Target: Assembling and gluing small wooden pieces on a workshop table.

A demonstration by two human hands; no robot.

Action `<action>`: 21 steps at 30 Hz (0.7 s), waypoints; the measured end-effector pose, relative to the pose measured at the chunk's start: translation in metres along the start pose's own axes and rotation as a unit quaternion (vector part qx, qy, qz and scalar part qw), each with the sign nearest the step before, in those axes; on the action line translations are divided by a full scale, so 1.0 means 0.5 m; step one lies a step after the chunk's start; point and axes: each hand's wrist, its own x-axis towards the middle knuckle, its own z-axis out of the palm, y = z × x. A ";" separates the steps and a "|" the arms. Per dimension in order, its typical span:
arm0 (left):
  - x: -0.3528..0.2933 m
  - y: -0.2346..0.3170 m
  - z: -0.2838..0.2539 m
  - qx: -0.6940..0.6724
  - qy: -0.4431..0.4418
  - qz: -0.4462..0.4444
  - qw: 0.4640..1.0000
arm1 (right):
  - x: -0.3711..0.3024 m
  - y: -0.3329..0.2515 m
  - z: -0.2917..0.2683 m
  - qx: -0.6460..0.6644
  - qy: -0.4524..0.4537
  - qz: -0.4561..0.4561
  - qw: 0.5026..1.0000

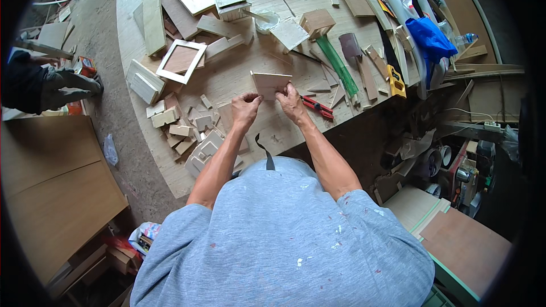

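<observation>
A small thin wooden panel (269,84) stands tilted over the workbench in front of me, a pale strip along its top edge. My right hand (292,105) grips it at the right side, thumb and fingers closed around that edge. Beside the panel's lower left corner, my left hand (245,110) is closed in a pinch. Whatever sits between its fingertips is too small or hidden to name. Just right of my right hand lies a red and black hand tool (317,107), perhaps a utility knife or pliers.
Wood offcuts (181,130) are piled at the left of the workbench (278,131), near a white square frame (161,69). Farther back stand a white tub (267,21) and a green plastic roll (339,67). A yellow-handled saw (396,82) lies at right. Another person (51,79) is at far left.
</observation>
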 end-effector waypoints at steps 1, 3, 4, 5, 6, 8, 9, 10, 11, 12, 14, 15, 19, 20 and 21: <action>0.002 -0.001 0.001 -0.003 -0.002 -0.004 1.000 | 0.000 0.000 0.000 0.001 0.001 0.000 1.000; 0.004 -0.004 0.001 -0.005 -0.006 -0.007 1.000 | 0.001 -0.001 0.002 -0.032 0.008 0.025 0.999; 0.004 -0.005 0.001 -0.010 -0.006 -0.004 1.000 | -0.001 -0.001 0.001 -0.031 0.010 0.024 0.999; 0.004 -0.005 0.000 -0.016 -0.004 -0.003 1.000 | -0.003 -0.007 0.002 -0.035 0.009 0.029 0.999; 0.004 -0.005 0.000 -0.016 -0.004 -0.002 1.000 | -0.005 -0.014 0.003 -0.039 0.009 0.034 0.999; 0.004 -0.006 -0.001 -0.016 -0.003 -0.005 1.000 | -0.008 -0.018 0.006 -0.043 0.013 0.033 0.998; 0.004 -0.007 -0.001 -0.016 -0.004 -0.003 1.000 | -0.008 -0.018 0.006 -0.046 0.017 0.033 0.998; 0.004 -0.008 0.000 -0.025 -0.003 -0.001 1.000 | -0.009 -0.017 0.007 -0.046 0.018 0.032 0.998; 0.003 -0.007 0.000 -0.035 -0.004 0.001 0.999 | -0.010 -0.012 0.008 -0.006 0.013 0.008 1.000; 0.003 -0.006 0.001 -0.034 -0.004 0.001 0.999 | -0.011 -0.007 0.009 0.033 0.008 -0.016 0.999; 0.004 -0.005 0.002 -0.031 -0.009 -0.011 0.999 | -0.009 0.001 0.006 0.017 0.006 -0.009 1.000; 0.005 -0.005 0.000 -0.030 -0.009 -0.011 0.999 | -0.009 0.003 0.005 0.000 0.003 -0.001 1.000; 0.009 -0.001 -0.007 -0.039 -0.031 -0.012 0.999 | -0.012 0.004 0.009 -0.013 0.018 -0.009 1.000; 0.010 0.003 -0.008 -0.030 -0.036 -0.017 0.999 | -0.010 0.010 0.009 -0.008 0.020 -0.012 1.000; 0.009 0.008 -0.008 -0.029 -0.037 -0.016 0.999 | -0.009 0.016 0.009 -0.003 0.022 -0.014 1.000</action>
